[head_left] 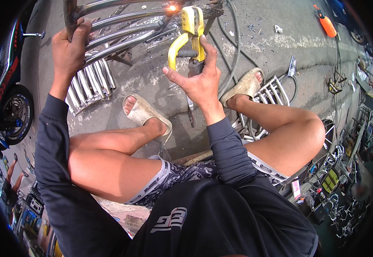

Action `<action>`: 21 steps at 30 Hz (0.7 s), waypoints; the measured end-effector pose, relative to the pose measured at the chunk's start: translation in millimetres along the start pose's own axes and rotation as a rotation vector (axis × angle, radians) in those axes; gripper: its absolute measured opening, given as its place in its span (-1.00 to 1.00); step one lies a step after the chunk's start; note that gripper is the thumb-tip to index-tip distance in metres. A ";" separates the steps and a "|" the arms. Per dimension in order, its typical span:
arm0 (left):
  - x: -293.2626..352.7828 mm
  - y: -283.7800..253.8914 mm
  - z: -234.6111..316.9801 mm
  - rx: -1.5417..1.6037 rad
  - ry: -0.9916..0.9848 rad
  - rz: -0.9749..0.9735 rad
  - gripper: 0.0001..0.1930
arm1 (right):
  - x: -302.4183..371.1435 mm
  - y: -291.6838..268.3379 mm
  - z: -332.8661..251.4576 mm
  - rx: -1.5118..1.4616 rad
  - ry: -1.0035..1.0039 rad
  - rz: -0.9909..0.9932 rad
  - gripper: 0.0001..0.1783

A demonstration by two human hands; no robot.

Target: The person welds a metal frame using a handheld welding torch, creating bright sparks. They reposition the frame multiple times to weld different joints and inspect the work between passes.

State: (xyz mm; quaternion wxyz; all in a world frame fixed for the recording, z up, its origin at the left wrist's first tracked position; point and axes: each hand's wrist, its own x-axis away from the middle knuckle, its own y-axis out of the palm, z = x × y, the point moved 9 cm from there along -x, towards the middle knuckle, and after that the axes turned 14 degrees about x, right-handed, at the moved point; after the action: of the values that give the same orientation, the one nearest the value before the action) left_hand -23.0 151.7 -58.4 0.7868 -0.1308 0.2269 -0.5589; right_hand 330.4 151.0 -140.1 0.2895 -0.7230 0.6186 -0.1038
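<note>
My left hand (70, 47) is closed around the upright tube at the left end of a welded metal tube frame (126, 34), whose curved bars run across the upper part of the view. My right hand (201, 79) grips a yellow electrode holder (190, 25) with a dark spring and handle. Its thumb lies by the curved yellow lever and the index finger runs along the right side; the other fingers are largely hidden. Beside the holder's head, an orange spot glows on the end of a bar. I cannot make out an electrode in the jaws.
Shiny bent tubes (91, 83) lie in a row below the frame. Grey cables (238, 43) curl beyond my right hand. My sandalled feet flank the work. A welded rack (274, 92), an orange bottle (327, 25), a motorbike wheel (17, 115) and heaped metal parts (345, 210) surround me.
</note>
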 end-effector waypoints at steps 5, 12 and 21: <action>1.3 1.1 0.2 -0.010 0.002 -0.014 -0.59 | -0.9 0.8 0.1 0.025 0.002 -0.006 0.21; 2.0 2.2 2.6 0.061 0.020 0.014 -0.62 | -0.9 1.9 3.4 -0.031 0.082 -0.041 0.21; 1.4 3.4 4.3 0.038 0.017 -0.004 -0.61 | -1.4 -0.5 -3.0 -0.005 0.034 -0.016 0.24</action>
State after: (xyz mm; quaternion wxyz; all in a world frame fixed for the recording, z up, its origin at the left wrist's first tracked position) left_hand -17.7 151.3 -56.5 0.7859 -0.1115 0.2228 -0.5659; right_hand 329.0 151.6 -137.1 0.2763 -0.7269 0.6178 -0.1167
